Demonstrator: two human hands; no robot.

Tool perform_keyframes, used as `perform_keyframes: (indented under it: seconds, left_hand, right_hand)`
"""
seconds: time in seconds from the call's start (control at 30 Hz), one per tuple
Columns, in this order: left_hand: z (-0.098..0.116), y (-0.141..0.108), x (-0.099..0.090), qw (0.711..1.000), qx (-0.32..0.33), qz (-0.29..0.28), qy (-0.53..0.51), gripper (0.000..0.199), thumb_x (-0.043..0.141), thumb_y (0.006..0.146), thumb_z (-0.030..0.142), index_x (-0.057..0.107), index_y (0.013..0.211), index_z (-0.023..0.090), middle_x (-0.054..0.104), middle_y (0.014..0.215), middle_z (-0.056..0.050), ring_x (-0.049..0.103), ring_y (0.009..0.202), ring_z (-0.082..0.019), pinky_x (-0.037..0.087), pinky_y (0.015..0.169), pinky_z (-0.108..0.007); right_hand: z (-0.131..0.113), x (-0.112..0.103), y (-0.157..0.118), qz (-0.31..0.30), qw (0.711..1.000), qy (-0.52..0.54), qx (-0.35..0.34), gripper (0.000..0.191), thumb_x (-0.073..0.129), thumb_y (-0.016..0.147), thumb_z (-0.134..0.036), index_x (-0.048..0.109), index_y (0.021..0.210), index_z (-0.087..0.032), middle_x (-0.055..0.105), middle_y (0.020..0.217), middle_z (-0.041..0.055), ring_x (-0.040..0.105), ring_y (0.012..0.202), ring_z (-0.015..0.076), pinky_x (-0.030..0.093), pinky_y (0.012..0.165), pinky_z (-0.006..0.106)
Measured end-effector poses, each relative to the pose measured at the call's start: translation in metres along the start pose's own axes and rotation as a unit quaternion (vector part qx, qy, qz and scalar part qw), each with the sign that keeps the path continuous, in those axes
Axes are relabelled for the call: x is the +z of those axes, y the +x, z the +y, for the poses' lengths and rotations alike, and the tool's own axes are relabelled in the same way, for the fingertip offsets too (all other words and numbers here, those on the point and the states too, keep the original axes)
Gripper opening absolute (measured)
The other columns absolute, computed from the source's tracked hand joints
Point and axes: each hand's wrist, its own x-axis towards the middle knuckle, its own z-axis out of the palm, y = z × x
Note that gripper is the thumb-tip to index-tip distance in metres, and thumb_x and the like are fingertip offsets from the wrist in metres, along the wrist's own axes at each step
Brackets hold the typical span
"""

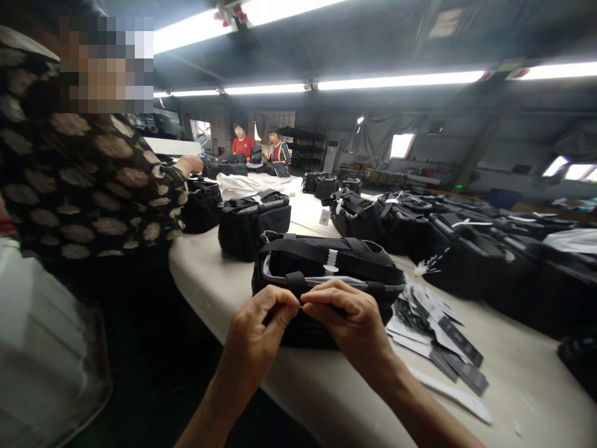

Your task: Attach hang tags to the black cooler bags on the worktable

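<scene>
While the left hand (261,318) and right hand (349,312) meet at the near side of an open black carrying bag (308,334) on the worktop (205,292), their fingers are narrowly pinched; anything held is too small to identify. Fine two-handed work appears in progress, and continuing it would call for steady fingertips. The bag stands upright, grey-edged, a white strip (331,260) across its strap (298,250).
</scene>
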Motion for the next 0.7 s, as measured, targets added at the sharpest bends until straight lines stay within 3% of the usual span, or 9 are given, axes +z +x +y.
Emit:
perform_keyframes:
  seconds: [0.23, 0.57, 0.7]
  left_hand:
    - [0.001, -0.002, 0.004, 0.995, 0.055, 0.031, 0.081, 0.013, 0.057, 0.093, 0.024, 0.063, 0.082, 0.022, 0.068, 0.079, 0.002, 0.065, 0.072, -0.014, 0.05, 0.069, -0.022]
    - [-0.004, -0.006, 0.013, 0.988, 0.086, 0.063, 0.11, 0.01, 0.055, 0.095, 0.02, 0.058, 0.086, 0.022, 0.064, 0.077, 0.004, 0.063, 0.069, -0.011, 0.047, 0.067, -0.019]
    - [-0.002, -0.008, 0.017, 0.987, 0.084, 0.082, 0.11, 0.011, 0.053, 0.096, 0.018, 0.056, 0.086, 0.022, 0.064, 0.076, 0.004, 0.062, 0.068, -0.011, 0.047, 0.066, -0.019]
  right_hand:
    - [0.001, 0.002, -0.002, -0.006, 1.0, 0.002, 0.015, 0.009, 0.076, 0.083, -0.02, 0.078, 0.089, -0.026, 0.073, 0.084, 0.0019, 0.069, 0.073, 0.0155, 0.056, 0.065, 0.024]
    - [0.002, 0.008, -0.003, -0.003, 1.0, 0.005, 0.025, 0.008, 0.076, 0.083, -0.02, 0.079, 0.089, -0.025, 0.071, 0.08, 0.0013, 0.065, 0.069, 0.0136, 0.053, 0.063, 0.022]
    - [0.003, 0.01, -0.003, 0.009, 0.995, 0.055, 0.082, 0.005, 0.078, 0.08, -0.022, 0.079, 0.085, -0.024, 0.071, 0.076, 0.0006, 0.063, 0.067, 0.0136, 0.051, 0.063, 0.022]
